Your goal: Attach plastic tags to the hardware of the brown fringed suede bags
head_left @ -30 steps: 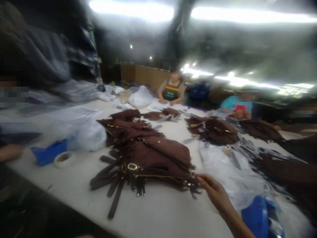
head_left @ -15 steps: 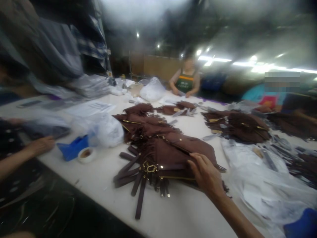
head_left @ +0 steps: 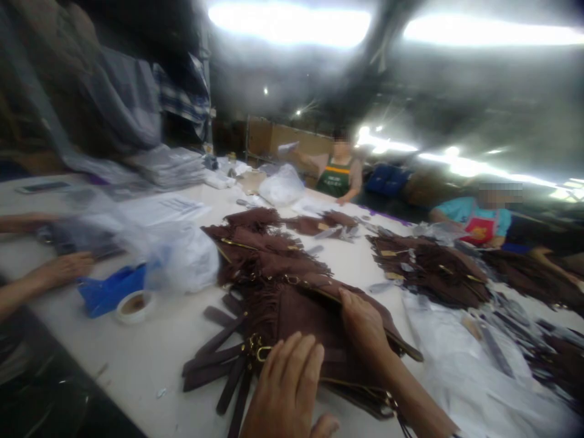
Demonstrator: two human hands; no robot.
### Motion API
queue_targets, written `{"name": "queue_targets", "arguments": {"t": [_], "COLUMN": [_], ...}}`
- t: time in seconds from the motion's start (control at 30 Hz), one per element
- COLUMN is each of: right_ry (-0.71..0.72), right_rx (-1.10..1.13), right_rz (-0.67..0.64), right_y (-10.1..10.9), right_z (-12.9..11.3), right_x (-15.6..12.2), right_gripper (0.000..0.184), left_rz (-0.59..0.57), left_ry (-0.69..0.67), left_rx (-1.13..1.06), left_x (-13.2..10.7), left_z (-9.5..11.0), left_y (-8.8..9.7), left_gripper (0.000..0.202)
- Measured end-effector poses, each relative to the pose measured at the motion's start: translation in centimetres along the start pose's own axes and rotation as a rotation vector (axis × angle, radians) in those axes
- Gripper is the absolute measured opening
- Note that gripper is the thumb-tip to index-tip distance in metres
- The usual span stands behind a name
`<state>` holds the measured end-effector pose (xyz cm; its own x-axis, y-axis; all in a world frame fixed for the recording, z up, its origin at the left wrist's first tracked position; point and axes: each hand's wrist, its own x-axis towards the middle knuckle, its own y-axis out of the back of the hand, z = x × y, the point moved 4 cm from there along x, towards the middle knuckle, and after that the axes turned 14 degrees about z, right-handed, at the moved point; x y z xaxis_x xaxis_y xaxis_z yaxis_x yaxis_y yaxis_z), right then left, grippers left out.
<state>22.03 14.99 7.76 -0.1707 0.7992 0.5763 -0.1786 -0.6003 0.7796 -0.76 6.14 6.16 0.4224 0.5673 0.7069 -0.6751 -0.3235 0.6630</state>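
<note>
While the right hand (head_left: 367, 325) curls at the mouth of a dark brown, fringed, soft bag (head_left: 305, 310), its grip unclear, the left hand (head_left: 289, 377) extends its fingers close together over the near side, contact uncertain. The bag lies on the white surface (head_left: 146, 377); a round white tape roll (head_left: 135, 306) sits toward its nine o'clock.

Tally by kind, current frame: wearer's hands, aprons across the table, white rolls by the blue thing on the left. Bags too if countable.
Wearer's left hand and right hand: 2
Green apron and red apron: 2
White roll: 1
Total: 5
Brown bags overlap in piles; no reliable count, so left out.
</note>
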Motion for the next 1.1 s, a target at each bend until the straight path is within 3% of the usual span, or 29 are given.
{"name": "queue_targets", "arguments": {"t": [0.13, 0.27, 0.4, 0.5, 0.57, 0.7, 0.83, 1.0, 1.1], "right_ry": [0.062, 0.116, 0.297, 0.344, 0.263, 0.2, 0.167, -0.078, -0.121], "right_rx": [0.05, 0.138, 0.24, 0.3, 0.336, 0.385, 0.442, 0.401, 0.388], "right_rz": [0.135, 0.355, 0.355, 0.312, 0.269, 0.178, 0.189, 0.323, 0.403], "right_y": [3.3, 5.9, 4.4, 2.6, 2.2, 2.9, 3.3, 2.9, 4.1], "right_z": [-1.1, -1.9, -1.8, -1.3, -1.0, -1.1, -1.2, -1.5, -2.4], "right_x": [-0.5, -4.0, -7.8, -9.1, -9.1, -8.4, -8.1, -7.0, -5.8], "right_gripper": [0.041, 0.052, 0.055, 0.047, 0.042, 0.052, 0.042, 0.028, 0.025], "left_rz": [-0.095, -0.127, -0.191, -0.242, -0.163, 0.169, 0.381, 0.43, 0.509], "left_ry": [-0.059, -0.085, 0.115, 0.373, 0.596, 0.962, 1.064, 1.134, 1.16], "left_rx": [0.205, 0.143, -0.114, -0.401, -0.588, -0.98, -1.135, -1.245, -1.369], "left_x": [1.4, 2.5, 3.5, 3.4, 3.0, 2.6, 3.5, 6.5, 7.5], "left_z": [-3.5, -5.4, -5.6, -5.6, -6.0, -7.0, -7.0, -6.5, -6.4], "left_y": [-3.3, -3.6, -2.5, -1.3, -0.4, 0.3, -0.3, -0.4, 0.3], "left_gripper": [0.057, 0.059, 0.048, 0.045, 0.043, 0.032, 0.031, 0.028, 0.021]}}
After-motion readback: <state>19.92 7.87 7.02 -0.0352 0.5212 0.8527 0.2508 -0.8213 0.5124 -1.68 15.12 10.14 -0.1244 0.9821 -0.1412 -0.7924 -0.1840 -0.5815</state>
